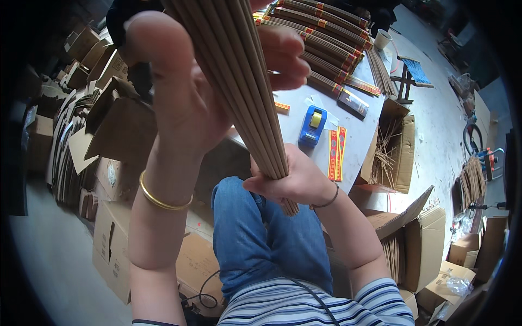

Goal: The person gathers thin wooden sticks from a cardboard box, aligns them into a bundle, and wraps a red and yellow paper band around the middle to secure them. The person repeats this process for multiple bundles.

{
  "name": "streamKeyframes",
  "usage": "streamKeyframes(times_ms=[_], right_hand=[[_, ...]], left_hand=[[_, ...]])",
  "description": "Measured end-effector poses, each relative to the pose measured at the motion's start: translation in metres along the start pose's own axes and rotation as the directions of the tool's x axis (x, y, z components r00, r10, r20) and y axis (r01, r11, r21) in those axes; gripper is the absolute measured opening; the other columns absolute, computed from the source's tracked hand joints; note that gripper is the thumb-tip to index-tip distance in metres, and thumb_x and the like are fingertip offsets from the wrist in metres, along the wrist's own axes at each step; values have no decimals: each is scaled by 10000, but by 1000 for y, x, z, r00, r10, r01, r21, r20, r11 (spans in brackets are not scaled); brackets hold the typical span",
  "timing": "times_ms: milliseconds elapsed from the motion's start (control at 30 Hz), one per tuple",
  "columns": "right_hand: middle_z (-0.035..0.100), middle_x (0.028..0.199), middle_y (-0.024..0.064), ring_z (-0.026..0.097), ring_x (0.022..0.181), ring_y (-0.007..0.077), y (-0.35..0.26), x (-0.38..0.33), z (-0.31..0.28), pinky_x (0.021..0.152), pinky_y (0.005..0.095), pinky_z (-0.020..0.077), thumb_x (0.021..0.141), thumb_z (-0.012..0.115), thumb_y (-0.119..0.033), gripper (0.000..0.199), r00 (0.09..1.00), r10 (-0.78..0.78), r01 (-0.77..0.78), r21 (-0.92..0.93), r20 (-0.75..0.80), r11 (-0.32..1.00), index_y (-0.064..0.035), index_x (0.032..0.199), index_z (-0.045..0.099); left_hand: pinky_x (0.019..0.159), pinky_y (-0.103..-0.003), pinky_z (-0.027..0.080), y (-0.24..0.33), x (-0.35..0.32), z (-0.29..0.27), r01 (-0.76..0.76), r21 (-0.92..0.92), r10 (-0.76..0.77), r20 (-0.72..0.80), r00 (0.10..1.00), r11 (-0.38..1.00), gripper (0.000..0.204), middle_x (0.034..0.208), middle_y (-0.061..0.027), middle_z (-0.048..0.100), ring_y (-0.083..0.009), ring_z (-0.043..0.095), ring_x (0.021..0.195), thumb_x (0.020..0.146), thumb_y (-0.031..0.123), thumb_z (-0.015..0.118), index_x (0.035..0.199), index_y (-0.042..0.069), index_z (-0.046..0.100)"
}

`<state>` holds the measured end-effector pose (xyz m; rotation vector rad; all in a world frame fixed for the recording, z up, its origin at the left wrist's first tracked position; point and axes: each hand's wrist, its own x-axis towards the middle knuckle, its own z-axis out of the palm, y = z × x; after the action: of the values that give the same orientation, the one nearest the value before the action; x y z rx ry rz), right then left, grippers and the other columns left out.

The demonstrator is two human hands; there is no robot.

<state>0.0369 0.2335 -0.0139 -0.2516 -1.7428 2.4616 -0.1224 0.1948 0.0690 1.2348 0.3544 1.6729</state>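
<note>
A thick bundle of brown incense sticks [247,98] slants from the top of the view down toward my lap. Its lower end sits inside my right hand [305,176], whose thumb and fingers are wrapped round it. Higher up, my left hand [185,103] stands behind and beside the bundle. The left thumb points up on one side and the fingers stretch out past the other, not closed on the sticks. Part of the left palm is hidden by the bundle.
On the white table [359,136] are a blue tape dispenser [312,126], red-and-yellow paper strips [337,154], a dark box [353,102], a white cup [383,39] and several banded incense bundles [326,35]. A carton of loose sticks [387,155] stands beside it; more cartons [117,125] crowd the left.
</note>
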Motion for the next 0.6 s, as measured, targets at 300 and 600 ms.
streamKeyframes(times_ms=[300,600], right_hand=[[675,851,58,641,781,140,8,29,-11,688,270,506,773,733,-78,226,866,-493,456,-269,-84,848,-17,977,656],[644,690,55,602,568,103,42,62,-34,494,230,463,751,671,52,158,812,-528,470,-257,-248,844,23,897,620]], left_hand=[[398,-185,343,-22,-9,29,-122,674,182,-19,983,729,171,605,20,486,-29,430,437,892,107,664,820,47,522],[462,-178,403,-51,-4,-5,73,667,109,-227,968,742,211,562,41,537,-29,521,494,887,206,710,817,54,581]])
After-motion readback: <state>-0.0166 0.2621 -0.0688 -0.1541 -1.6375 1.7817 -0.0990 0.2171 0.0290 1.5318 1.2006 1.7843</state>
